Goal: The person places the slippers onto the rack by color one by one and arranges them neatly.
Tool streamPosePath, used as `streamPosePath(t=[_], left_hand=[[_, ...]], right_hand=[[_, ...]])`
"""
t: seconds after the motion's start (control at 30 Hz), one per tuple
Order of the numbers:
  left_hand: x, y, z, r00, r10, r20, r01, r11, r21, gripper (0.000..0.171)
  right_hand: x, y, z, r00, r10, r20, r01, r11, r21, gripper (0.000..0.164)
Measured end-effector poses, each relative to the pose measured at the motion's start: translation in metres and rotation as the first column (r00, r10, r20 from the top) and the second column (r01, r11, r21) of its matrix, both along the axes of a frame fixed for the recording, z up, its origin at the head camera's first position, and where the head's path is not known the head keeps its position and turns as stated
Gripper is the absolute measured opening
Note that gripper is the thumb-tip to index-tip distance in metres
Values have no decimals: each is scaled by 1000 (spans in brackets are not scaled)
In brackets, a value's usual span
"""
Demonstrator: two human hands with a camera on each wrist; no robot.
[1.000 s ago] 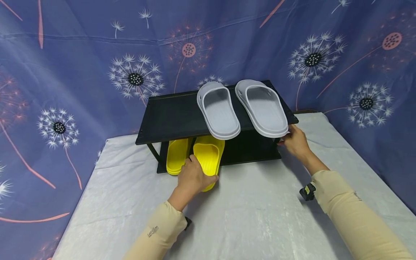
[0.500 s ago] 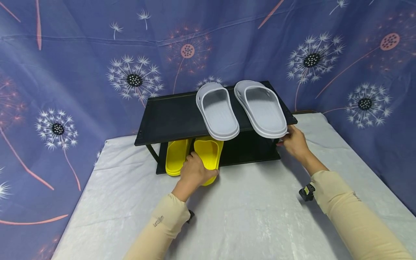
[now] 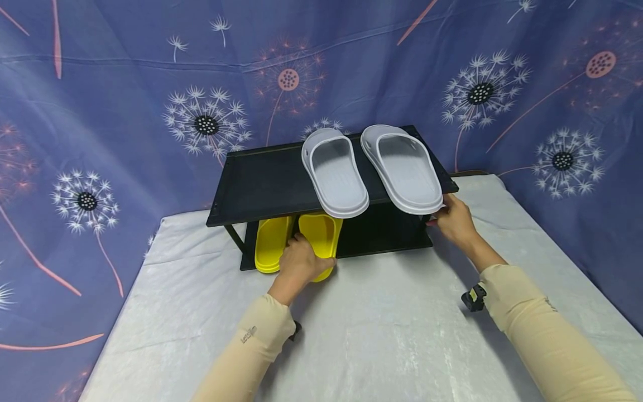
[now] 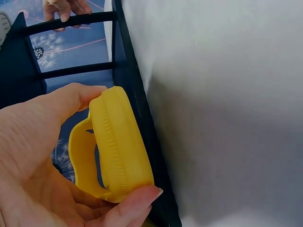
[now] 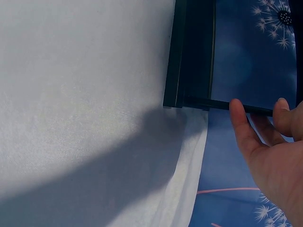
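Observation:
My left hand [image 3: 300, 262] grips a yellow slipper [image 3: 321, 233] by its near end, with thumb and fingers on opposite sides. In the left wrist view the held yellow slipper [image 4: 120, 142] lies at the front edge of the rack's lower shelf. To its left, a second yellow slipper [image 3: 270, 245] rests on that shelf, partly hidden by the upper one. At the right end of the black shoe rack [image 3: 261, 181], my right hand [image 3: 456, 220] holds a thin side post [image 5: 220, 103] between thumb and fingers.
Two grey slippers [image 3: 337, 177] stand on the upper shelf, their near ends past its front edge. A pale cloth [image 3: 382, 324] covers the table under the rack. Close behind hangs a blue dandelion-print curtain [image 3: 351, 61].
The yellow slipper in my left hand has slid farther back onto the lower shelf. My right hand stays on the rack's post. The view has shifted slightly.

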State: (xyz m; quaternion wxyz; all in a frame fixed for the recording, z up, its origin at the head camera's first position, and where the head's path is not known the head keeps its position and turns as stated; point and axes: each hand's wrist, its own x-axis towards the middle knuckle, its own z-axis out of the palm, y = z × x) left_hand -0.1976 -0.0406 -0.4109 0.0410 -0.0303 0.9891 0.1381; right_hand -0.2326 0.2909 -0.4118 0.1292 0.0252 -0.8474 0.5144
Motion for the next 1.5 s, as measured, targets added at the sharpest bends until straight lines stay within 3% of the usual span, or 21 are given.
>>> streamPosePath(t=[0.23, 0.6, 0.87, 1.1, 1.5], left_hand=[[-7, 1, -3, 999, -7, -32, 7, 1000, -3, 114], [-19, 8, -6, 999, 18, 30, -17, 1000, -18, 116], [-20, 7, -7, 1000, -11, -16, 11, 1000, -17, 110], [-23, 7, -7, 1000, 2, -7, -2, 999, -32, 112], [-20, 7, -9, 998, -11, -63, 10, 1000, -19, 114]], right_hand=[[0, 1, 0, 1000, -3, -1, 3, 1000, 2, 34], [1, 1, -1, 1000, -6, -20, 6, 1000, 10, 33], [0, 2, -1, 1000, 2, -23, -2, 1000, 8, 36], [-2, 4, -3, 1000, 3, -18, -3, 1000, 11, 41], [0, 2, 0, 1000, 4, -13, -3, 1000, 16, 38]])
